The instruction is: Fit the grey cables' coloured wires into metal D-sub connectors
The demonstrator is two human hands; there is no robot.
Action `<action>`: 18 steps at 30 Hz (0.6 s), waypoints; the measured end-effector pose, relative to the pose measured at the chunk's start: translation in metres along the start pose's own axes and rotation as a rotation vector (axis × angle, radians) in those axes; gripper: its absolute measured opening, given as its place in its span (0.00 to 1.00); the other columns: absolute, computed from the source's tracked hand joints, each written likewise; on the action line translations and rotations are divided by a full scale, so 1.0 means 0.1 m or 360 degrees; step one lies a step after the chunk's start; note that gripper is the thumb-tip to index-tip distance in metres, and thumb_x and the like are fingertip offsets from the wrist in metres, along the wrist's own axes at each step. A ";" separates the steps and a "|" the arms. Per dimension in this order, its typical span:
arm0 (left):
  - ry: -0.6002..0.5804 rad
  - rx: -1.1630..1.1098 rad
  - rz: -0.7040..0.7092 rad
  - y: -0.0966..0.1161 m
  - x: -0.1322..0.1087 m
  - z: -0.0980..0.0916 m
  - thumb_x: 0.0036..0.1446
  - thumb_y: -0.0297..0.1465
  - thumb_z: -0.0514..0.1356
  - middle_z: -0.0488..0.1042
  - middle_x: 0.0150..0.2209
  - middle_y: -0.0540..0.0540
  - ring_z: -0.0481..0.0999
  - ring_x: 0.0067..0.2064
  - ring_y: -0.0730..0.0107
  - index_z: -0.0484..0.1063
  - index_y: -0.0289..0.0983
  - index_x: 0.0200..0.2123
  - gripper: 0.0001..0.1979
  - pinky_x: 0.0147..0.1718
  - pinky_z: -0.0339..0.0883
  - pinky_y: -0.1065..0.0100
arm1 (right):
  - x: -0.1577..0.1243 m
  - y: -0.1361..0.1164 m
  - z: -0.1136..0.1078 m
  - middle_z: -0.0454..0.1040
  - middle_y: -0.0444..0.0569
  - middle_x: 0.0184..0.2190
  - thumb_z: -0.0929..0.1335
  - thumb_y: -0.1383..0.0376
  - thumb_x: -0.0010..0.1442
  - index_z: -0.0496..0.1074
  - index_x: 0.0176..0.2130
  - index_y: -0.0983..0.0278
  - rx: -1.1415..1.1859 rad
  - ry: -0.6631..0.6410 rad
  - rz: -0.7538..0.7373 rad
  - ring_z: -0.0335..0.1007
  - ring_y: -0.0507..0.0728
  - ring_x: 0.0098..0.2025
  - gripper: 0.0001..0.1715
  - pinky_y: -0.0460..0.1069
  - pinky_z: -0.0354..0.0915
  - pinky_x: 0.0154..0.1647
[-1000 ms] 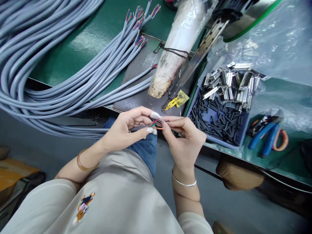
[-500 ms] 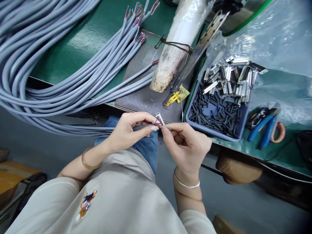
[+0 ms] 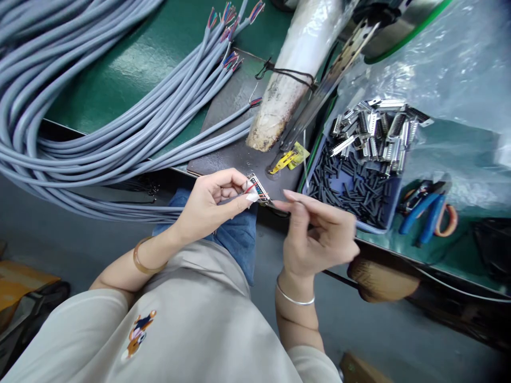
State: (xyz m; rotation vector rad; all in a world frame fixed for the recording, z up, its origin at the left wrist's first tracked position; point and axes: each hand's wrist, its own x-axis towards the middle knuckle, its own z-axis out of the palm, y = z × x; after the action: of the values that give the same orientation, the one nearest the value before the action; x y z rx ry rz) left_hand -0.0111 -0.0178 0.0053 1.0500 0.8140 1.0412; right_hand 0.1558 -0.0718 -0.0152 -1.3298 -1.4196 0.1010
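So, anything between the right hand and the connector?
Nothing visible. The left hand pinches the connector at the bench edge. The right hand points at it, fingertips right beside it, with a clear path.

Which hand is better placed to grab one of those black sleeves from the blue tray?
Right, probably: the right hand looks empty and sits beside the blue tray, while the left hand pinches the connector.

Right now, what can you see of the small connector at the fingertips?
The connector is a small, flat, metal-framed block with tiny contacts along its dark face, tilted and held just off the bench edge. The left hand pinches its near end, where thin coloured wires enter. The right hand stretches its fingertips toward the far end; contact is unclear.
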 end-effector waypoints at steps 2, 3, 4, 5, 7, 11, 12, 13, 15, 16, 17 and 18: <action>0.0005 0.0020 0.0011 -0.01 0.00 0.01 0.47 0.33 0.76 0.74 0.24 0.53 0.66 0.21 0.84 0.75 0.34 0.29 0.15 0.18 0.60 0.80 | -0.05 -0.01 0.03 0.84 0.47 0.41 0.72 0.71 0.63 0.75 0.42 0.62 0.0075 -0.0199 0.0132 0.84 0.54 0.37 0.06 0.48 0.80 0.35; 0.0006 0.0035 0.0014 -0.02 0.00 0.01 0.47 0.34 0.76 0.74 0.25 0.52 0.66 0.21 0.84 0.75 0.34 0.29 0.15 0.18 0.61 0.79 | -0.05 0.00 0.06 0.83 0.47 0.42 0.72 0.71 0.63 0.75 0.41 0.62 0.0118 -0.0250 0.0161 0.84 0.54 0.39 0.05 0.48 0.80 0.36; 0.0013 0.0062 0.0022 -0.03 0.00 0.01 0.48 0.35 0.76 0.75 0.26 0.52 0.67 0.22 0.83 0.75 0.34 0.30 0.14 0.19 0.62 0.79 | -0.05 0.01 0.08 0.83 0.47 0.43 0.71 0.71 0.63 0.75 0.40 0.61 0.0134 -0.0268 0.0155 0.83 0.54 0.40 0.05 0.48 0.80 0.37; 0.0028 0.0106 0.0030 -0.05 0.00 0.02 0.49 0.35 0.75 0.76 0.28 0.51 0.67 0.22 0.83 0.75 0.34 0.30 0.14 0.19 0.63 0.78 | -0.04 0.02 0.10 0.83 0.47 0.42 0.72 0.71 0.63 0.74 0.40 0.61 0.0110 -0.0254 0.0102 0.83 0.54 0.42 0.05 0.48 0.80 0.39; 0.0081 0.0235 0.0067 -0.09 0.00 0.02 0.53 0.35 0.72 0.76 0.30 0.49 0.69 0.24 0.81 0.75 0.34 0.30 0.12 0.21 0.64 0.77 | -0.01 0.05 0.13 0.84 0.46 0.41 0.72 0.72 0.62 0.74 0.39 0.60 -0.0019 -0.0183 -0.0082 0.83 0.55 0.43 0.07 0.49 0.79 0.42; 0.0186 0.0491 0.0227 -0.14 0.02 0.02 0.58 0.30 0.67 0.77 0.32 0.47 0.73 0.30 0.77 0.77 0.35 0.31 0.05 0.27 0.66 0.75 | 0.06 0.07 0.16 0.85 0.46 0.42 0.73 0.74 0.59 0.72 0.38 0.60 -0.0220 -0.0116 -0.0338 0.84 0.55 0.41 0.12 0.49 0.78 0.42; 0.0203 0.0536 0.0272 -0.14 0.03 0.02 0.58 0.29 0.67 0.78 0.32 0.47 0.73 0.31 0.76 0.77 0.35 0.32 0.04 0.28 0.67 0.75 | 0.08 0.07 0.16 0.85 0.47 0.42 0.73 0.75 0.59 0.71 0.38 0.60 -0.0225 -0.0117 -0.0360 0.84 0.54 0.41 0.12 0.49 0.78 0.42; 0.0216 0.0575 0.0309 -0.14 0.04 0.03 0.58 0.28 0.66 0.78 0.32 0.47 0.74 0.32 0.75 0.78 0.36 0.32 0.03 0.29 0.68 0.75 | 0.09 0.07 0.16 0.85 0.47 0.42 0.74 0.75 0.59 0.71 0.38 0.60 -0.0219 -0.0120 -0.0370 0.83 0.54 0.41 0.12 0.49 0.78 0.42; 0.0225 0.0632 0.0363 -0.12 0.06 0.03 0.59 0.28 0.66 0.78 0.33 0.47 0.75 0.33 0.75 0.77 0.36 0.32 0.03 0.30 0.68 0.74 | 0.12 0.07 0.17 0.85 0.47 0.42 0.73 0.75 0.59 0.71 0.38 0.60 -0.0191 -0.0119 -0.0369 0.83 0.55 0.41 0.12 0.50 0.78 0.43; 0.0218 0.0653 0.0381 -0.11 0.07 0.03 0.59 0.28 0.66 0.79 0.33 0.47 0.75 0.33 0.74 0.77 0.36 0.32 0.03 0.31 0.68 0.74 | 0.14 0.07 0.18 0.84 0.47 0.42 0.73 0.74 0.60 0.71 0.39 0.60 -0.0178 -0.0116 -0.0363 0.83 0.55 0.42 0.12 0.50 0.78 0.43; 0.0207 0.0670 0.0395 -0.10 0.08 0.03 0.60 0.28 0.65 0.79 0.34 0.47 0.75 0.33 0.74 0.78 0.36 0.33 0.03 0.31 0.67 0.74 | 0.15 0.07 0.18 0.84 0.47 0.42 0.73 0.74 0.60 0.71 0.39 0.60 -0.0169 -0.0116 -0.0358 0.83 0.55 0.42 0.12 0.51 0.78 0.43; 0.0195 0.0683 0.0405 -0.09 0.08 0.02 0.60 0.28 0.65 0.79 0.34 0.46 0.74 0.33 0.74 0.78 0.36 0.33 0.03 0.30 0.67 0.74 | 0.16 0.07 0.19 0.84 0.47 0.42 0.73 0.74 0.60 0.71 0.39 0.60 -0.0164 -0.0118 -0.0353 0.83 0.55 0.42 0.11 0.51 0.78 0.43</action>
State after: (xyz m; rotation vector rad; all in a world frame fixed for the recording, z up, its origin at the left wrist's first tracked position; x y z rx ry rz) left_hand -0.0039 -0.0117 -0.0028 1.4939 1.0520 1.1818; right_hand 0.1512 -0.0464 -0.0167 -1.2533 -1.6445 -0.0715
